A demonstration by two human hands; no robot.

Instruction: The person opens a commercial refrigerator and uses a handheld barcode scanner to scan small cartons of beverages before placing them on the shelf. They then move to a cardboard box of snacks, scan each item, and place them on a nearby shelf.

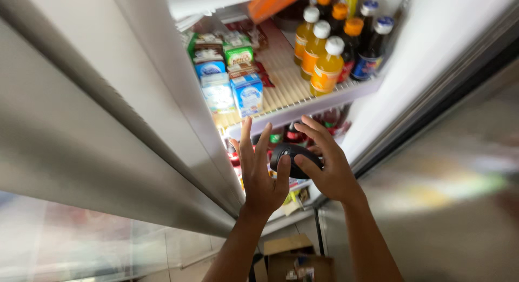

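- While the dark rounded object point(292, 158) sits before the fridge shelf point(303, 106), right hand point(327, 166) fingers curl on it; support underneath.
- Left hand point(262, 171) fingers spread, thumb touching; close them.
- Avoid the juice bottles point(321, 57).

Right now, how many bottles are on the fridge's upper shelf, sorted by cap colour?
White-capped bottles: 3
Orange-capped bottles: 3
Blue-and-white-capped bottles: 2
Total: 8, counting only caps that show clearly on the upper shelf.
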